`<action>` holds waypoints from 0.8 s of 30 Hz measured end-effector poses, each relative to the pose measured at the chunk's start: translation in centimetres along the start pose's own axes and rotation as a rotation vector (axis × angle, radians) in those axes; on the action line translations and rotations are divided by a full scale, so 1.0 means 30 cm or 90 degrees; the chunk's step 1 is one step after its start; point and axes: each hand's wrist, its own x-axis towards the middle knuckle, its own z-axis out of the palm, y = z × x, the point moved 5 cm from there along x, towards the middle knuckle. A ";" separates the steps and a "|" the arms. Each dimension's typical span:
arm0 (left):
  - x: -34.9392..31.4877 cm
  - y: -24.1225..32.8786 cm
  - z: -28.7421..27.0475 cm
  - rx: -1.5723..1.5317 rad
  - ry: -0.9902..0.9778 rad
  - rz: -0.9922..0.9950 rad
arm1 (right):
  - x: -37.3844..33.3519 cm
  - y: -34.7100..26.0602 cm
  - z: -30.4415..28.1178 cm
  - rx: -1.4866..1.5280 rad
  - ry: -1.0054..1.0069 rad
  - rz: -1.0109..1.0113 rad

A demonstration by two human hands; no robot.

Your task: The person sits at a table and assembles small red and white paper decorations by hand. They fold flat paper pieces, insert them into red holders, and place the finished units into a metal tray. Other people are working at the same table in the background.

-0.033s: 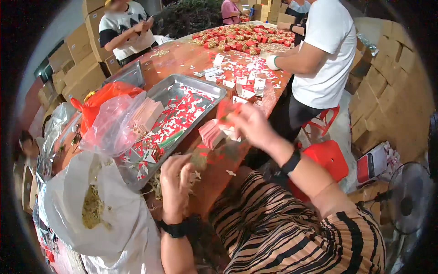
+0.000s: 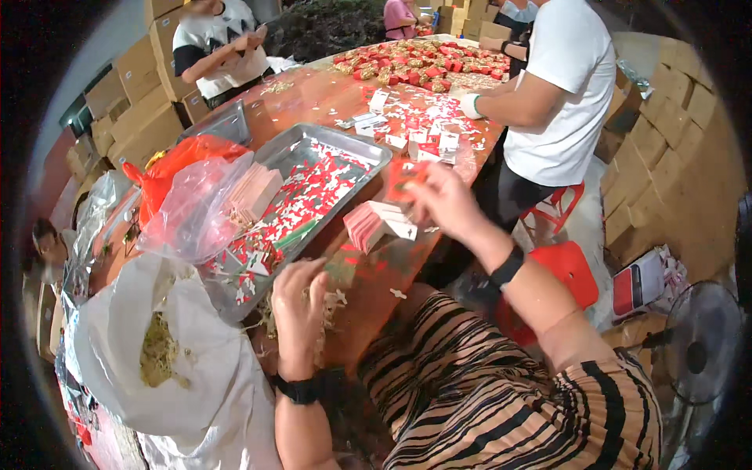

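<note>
My right hand pinches a small red card piece between thumb and fingers, raised over the table edge. Just below it stands a pack of folded pink-red cards, with white folded cards at its right end. My left hand hovers beside the tray's near corner, fingers bent and thumb apart from them; its fingertips are partly blurred. Under and beside that hand lies a tuft of pale straw-like shreds. Small red and white paper scraps fill much of the metal tray.
A white sack with yellowish shreds stands at left, near clear and red plastic bags. Across the table are a heap of red-and-gold pieces and several people. At right are a red stool, a fan and stacked cartons.
My right hand has shifted slightly up and to the right with the red card piece, uncovering more of the white folded cards. My left hand has hardly moved.
</note>
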 end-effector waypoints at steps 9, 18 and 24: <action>0.023 -0.063 -0.069 0.030 0.075 -0.080 | 0.223 0.319 -0.215 -0.694 -0.096 0.104; -0.003 -0.079 -0.044 0.023 -0.252 -0.129 | 0.181 0.232 -0.173 -0.577 0.228 -0.275; -0.053 -0.104 0.044 0.155 -0.319 -0.012 | -0.025 0.183 0.017 -0.461 0.047 -0.194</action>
